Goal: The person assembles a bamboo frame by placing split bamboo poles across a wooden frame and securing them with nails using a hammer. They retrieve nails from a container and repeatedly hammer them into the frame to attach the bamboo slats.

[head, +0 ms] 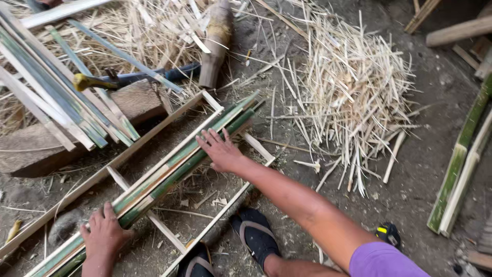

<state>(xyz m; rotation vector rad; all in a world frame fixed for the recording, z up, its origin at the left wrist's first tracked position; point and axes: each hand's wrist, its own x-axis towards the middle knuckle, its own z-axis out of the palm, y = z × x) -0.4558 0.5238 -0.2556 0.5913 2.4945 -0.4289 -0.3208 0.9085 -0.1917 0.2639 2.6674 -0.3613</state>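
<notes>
Pressing down, the right hand (221,152) lies flat and open on the bamboo strips (169,172), while the left hand (104,237) closes its grip around their near end (long axis running lower left to upper right) across a wooden frame (154,128) on the dirt floor (425,169) beside a heap of shavings (353,87).

Left hand (105,233) palm-down with curled fingers; right hand (220,150) flat, fingers spread, arm outstretched.
</notes>
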